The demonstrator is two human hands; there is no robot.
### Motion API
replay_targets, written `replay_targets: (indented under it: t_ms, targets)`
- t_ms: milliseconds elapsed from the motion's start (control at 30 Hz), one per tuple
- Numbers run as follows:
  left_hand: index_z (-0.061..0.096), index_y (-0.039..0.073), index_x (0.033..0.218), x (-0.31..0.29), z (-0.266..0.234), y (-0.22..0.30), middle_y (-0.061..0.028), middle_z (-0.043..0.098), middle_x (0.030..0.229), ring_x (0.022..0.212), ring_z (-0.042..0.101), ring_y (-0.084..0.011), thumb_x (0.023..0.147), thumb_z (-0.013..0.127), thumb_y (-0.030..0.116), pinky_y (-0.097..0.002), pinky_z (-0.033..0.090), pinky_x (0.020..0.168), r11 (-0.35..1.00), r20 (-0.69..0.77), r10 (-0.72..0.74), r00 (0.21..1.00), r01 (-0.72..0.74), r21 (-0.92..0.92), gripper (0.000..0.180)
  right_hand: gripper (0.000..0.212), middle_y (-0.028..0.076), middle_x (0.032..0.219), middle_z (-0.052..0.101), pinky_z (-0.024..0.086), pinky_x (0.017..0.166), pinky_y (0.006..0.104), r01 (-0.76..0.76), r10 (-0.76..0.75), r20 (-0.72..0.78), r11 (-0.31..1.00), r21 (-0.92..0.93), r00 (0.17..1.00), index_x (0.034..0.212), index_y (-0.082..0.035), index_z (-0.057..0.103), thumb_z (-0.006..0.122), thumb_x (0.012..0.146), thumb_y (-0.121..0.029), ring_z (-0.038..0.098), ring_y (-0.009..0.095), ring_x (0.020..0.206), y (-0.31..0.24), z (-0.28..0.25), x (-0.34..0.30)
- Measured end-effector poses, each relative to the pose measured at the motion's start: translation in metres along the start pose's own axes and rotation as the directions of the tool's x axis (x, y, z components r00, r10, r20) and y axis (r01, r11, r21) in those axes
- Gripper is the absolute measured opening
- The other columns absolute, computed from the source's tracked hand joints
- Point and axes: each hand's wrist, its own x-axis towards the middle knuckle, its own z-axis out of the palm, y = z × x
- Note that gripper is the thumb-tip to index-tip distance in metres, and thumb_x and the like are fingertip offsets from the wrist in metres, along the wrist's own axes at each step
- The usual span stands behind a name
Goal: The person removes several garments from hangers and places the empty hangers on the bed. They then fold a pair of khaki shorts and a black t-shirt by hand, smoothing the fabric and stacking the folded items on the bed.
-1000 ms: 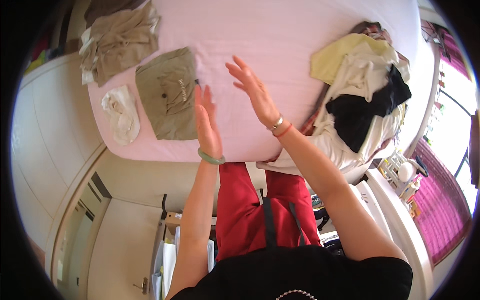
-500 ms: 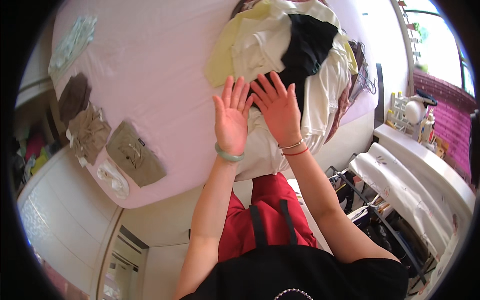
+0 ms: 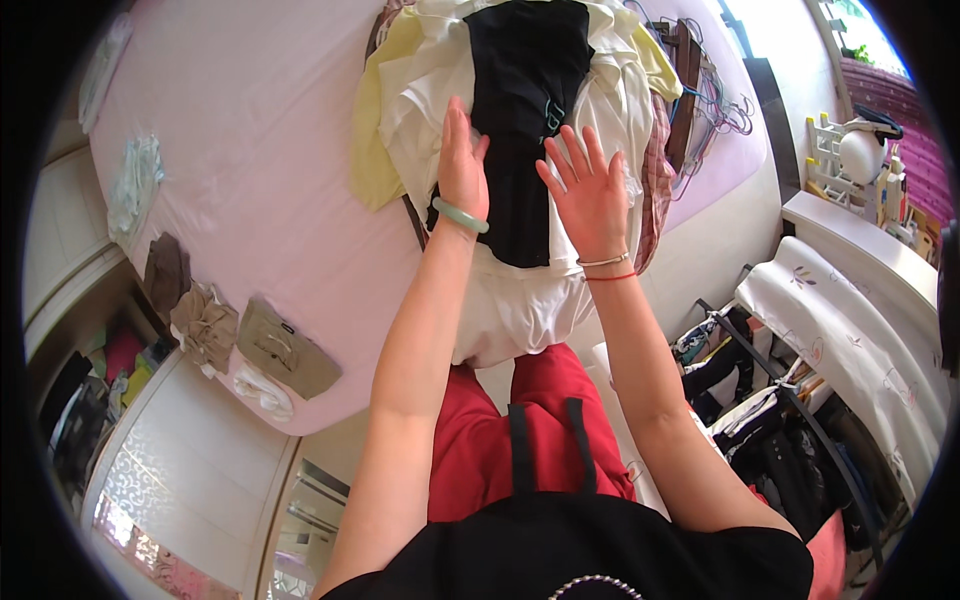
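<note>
Both hands, left hand [image 3: 462,165] and right hand [image 3: 590,190], lie flat with fingers spread, grip released, on the black garment [image 3: 525,110] atop the clothes pile [image 3: 430,90] at the bed [image 3: 260,150] edge.

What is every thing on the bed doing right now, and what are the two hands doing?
Left hand: open, flat on the black garment.
Right hand: open, fingers spread, over the pile.
Black cloth garment: spread out on top of the pile.
White cloth garments: heaped, hanging over the bed edge.
Pale yellow cloth garment: crumpled at the pile's side.
Folded khaki garment: lying flat, apart.
Pink bed sheet: spread smooth.
</note>
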Motion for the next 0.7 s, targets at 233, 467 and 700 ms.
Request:
replay_targets:
  t_ms: [233, 467, 700]
  targets:
    - [0.039, 0.003, 0.143, -0.018, 0.001, -0.027, -0.0131, 0.034, 0.152, 0.138, 0.036, -0.0234, 0.096, 0.061, 0.023, -0.0380, 0.030, 0.111, 0.887, -0.004, 0.199, 0.980, -0.178, 0.427, 0.055, 0.067, 0.013, 0.157, 0.024, 0.029, 0.113, 0.0506, -0.056, 0.055, -0.078, 0.998, -0.020, 0.995, 0.152, -0.009, 0.022, 0.030, 0.102, -0.053, 0.029, 0.032, 0.142, 0.005, -0.035, 0.001]
    - [0.055, 0.017, 0.126, -0.107, -0.033, -0.047, -0.0077, 0.045, 0.141, 0.134, 0.038, -0.0296, 0.067, 0.084, 0.023, -0.0433, 0.032, 0.109, 0.392, 0.372, 0.017, 0.928, -0.349, 0.851, 0.066, 0.066, 0.013, 0.157, 0.023, 0.029, 0.113, 0.0512, -0.071, 0.073, -0.083, 0.997, 0.031, 0.994, 0.152, -0.010, 0.022, 0.029, 0.102, -0.053, 0.027, 0.032, 0.143, 0.004, -0.045, -0.005]
    - [0.065, 0.012, 0.106, -0.109, -0.059, -0.054, -0.0088, 0.051, 0.133, 0.128, 0.044, -0.0286, 0.072, 0.077, 0.014, -0.0395, 0.040, 0.102, 0.236, 0.367, -0.046, 0.929, -0.347, 0.908, 0.035, 0.066, 0.014, 0.155, 0.026, 0.031, 0.112, 0.0512, -0.064, 0.065, -0.078, 0.998, 0.010, 0.995, 0.151, -0.008, 0.024, 0.029, 0.102, -0.052, 0.030, 0.033, 0.141, 0.011, -0.034, -0.004]
